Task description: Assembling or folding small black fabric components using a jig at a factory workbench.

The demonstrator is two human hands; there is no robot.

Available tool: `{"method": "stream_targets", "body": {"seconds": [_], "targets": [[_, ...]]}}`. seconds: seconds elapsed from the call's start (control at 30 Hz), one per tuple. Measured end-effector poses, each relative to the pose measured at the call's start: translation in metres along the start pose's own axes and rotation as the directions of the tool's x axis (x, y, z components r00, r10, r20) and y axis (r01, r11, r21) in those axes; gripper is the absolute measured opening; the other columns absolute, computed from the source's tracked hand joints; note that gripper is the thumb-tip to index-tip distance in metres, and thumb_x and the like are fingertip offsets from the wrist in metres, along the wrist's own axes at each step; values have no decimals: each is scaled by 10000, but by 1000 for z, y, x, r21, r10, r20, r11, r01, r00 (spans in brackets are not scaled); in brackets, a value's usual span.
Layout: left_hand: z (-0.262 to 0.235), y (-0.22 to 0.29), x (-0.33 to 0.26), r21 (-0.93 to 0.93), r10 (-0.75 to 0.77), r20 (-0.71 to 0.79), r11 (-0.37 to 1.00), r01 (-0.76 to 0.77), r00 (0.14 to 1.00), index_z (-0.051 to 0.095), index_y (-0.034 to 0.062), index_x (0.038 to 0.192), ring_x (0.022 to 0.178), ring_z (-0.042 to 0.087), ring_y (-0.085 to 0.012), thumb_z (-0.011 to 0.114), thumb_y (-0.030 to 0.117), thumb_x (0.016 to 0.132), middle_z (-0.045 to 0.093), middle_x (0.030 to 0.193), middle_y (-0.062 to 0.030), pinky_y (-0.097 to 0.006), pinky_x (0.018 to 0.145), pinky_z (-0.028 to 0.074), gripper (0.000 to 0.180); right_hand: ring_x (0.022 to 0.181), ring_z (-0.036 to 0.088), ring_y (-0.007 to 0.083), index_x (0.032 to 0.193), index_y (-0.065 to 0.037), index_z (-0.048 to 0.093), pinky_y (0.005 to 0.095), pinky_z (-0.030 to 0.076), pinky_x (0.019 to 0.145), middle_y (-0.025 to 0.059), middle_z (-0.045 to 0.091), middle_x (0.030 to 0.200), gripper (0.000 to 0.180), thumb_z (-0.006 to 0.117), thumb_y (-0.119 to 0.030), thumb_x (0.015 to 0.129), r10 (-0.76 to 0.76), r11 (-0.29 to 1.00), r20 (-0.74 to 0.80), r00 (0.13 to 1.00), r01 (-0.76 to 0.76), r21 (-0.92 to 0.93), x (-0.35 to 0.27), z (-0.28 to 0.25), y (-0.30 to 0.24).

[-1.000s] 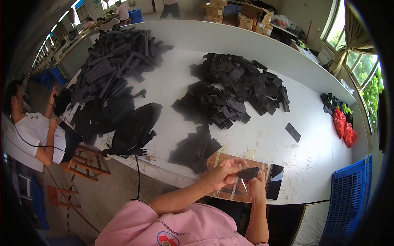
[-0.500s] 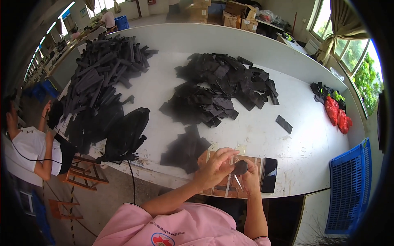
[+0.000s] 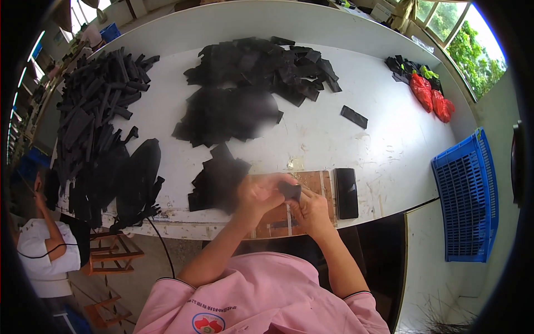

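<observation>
Over the near edge of the table, my two hands meet around a small dark piece of material (image 3: 289, 191), which looks like black cloth. My left hand (image 3: 257, 193) is curled with its fingers against the piece's left side, slightly blurred. My right hand (image 3: 312, 212) grips the piece from the right. Under both hands lies a brown board (image 3: 321, 186) with pale strips across it. Just left of my left hand is a small heap of black pieces (image 3: 219, 175), partly hazy in the view.
A black phone (image 3: 346, 193) lies right of the board. Farther off are a heap of flat black pieces (image 3: 228, 111), one loose black strip (image 3: 354, 117) and red bags (image 3: 421, 92). Long black strips (image 3: 92, 106) pile up at left. A blue crate (image 3: 467, 200) stands right; a co-worker (image 3: 47, 245) sits left.
The view has shifted, so the table's contents appear higher and farther left. My left fingers, raised and spread before, now close in on the black piece. A shiny thin tool by my right hand no longer shows.
</observation>
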State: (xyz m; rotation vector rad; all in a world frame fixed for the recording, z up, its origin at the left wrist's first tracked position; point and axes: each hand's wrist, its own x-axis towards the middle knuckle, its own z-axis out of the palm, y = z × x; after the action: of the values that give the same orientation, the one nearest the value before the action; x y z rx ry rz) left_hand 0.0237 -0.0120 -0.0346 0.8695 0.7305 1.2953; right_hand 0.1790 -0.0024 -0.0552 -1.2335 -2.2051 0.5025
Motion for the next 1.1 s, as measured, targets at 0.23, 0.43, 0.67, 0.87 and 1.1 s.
{"method": "stream_targets", "body": {"seconds": [0.23,0.43,0.67,0.87,1.1], "targets": [[25,25,19,671,-132,349,726,-149,928,600,-8,833,727,477,-40,632,29,742,536,751,-3,-186,639,404,103,654,557,300,849,-48,554,388,442,556,138,559,744,141,508,-171,799,77,921,-38,996,-56,386,-22,17,12],[22,24,14,611,-53,216,786,-93,975,600,5,854,700,491,-21,617,68,775,558,792,7,-173,614,409,103,497,496,209,741,1,550,299,397,485,118,464,524,146,557,-128,810,77,975,36,996,-83,208,-9,15,9],[19,35,5,534,-15,79,845,-29,997,587,-6,920,784,542,-76,577,142,820,606,811,-54,-212,702,452,178,663,562,307,781,-63,557,388,440,542,116,568,721,151,512,-207,789,60,983,92,994,-75,167,13,-23,-17],[-4,10,9,136,160,72,976,-169,984,607,-21,903,749,538,-68,511,191,863,617,860,-47,-200,662,421,235,609,550,302,804,-87,585,396,428,532,94,562,668,167,554,-250,786,62,958,37,997,-70,279,3,1,-10],[3,20,3,183,130,74,973,-141,989,570,-9,978,794,541,-83,502,126,860,609,883,-60,-208,738,422,191,609,563,298,742,-116,604,389,435,525,98,564,626,199,523,-284,810,25,997,16,1000,-27,74,5,-8,-16]]}}
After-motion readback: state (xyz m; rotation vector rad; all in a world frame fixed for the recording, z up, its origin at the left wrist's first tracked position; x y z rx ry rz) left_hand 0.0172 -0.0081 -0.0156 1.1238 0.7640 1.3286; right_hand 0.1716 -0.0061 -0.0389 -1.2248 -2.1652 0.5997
